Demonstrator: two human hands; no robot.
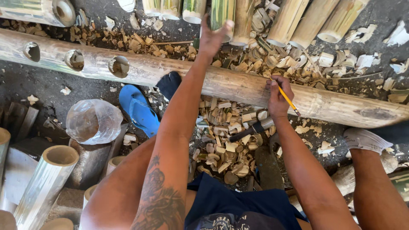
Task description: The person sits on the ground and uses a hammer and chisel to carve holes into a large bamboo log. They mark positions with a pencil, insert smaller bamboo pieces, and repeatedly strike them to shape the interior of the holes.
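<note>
I am reaching my left hand out over the long bamboo pole toward a row of short bamboo sections lying beyond it; my fingers are closing their grip around the end of a green-tinged bamboo piece. My right hand is resting against the pole, its grip pinching a yellow pencil whose tip is pointing down at the pole's lower edge. The pole is lying across the ground in front of me, running from upper left to lower right, with three round holes cut into its left part. Below it, bamboo chips are piling up between my knees, and a dark-handled tool is lying on them just under my right wrist. A blue sandal is sitting just below the pole, with a crumpled clear plastic bottle to its left. More cut bamboo tubes are leaning at the lower left. My right foot, in a grey sock, is resting near the pole's right end.
</note>
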